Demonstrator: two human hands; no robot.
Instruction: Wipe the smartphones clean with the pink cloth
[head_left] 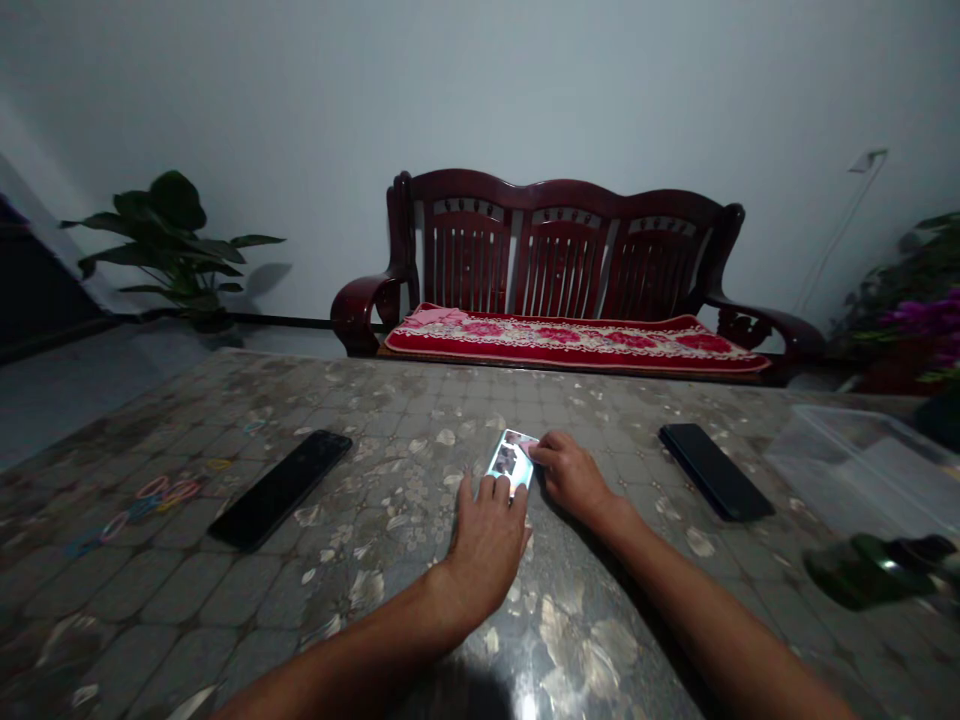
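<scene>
A lit smartphone (511, 457) lies flat on the patterned table (375, 560), near its middle. My left hand (486, 540) rests on the table with its fingers stretched flat, fingertips on the phone's near end. My right hand (571, 477) lies beside the phone with fingers curled, its fingertips pinching or touching the phone's far right edge. Both forearms reach in from the bottom of the view.
Two dark phones lie on the table: one at the left (282, 488), one at the right (715, 470). A clear plastic box (862, 465) and a dark green object (862, 572) sit at the right. Behind stand a wooden bench (555, 270) and plants (172, 245).
</scene>
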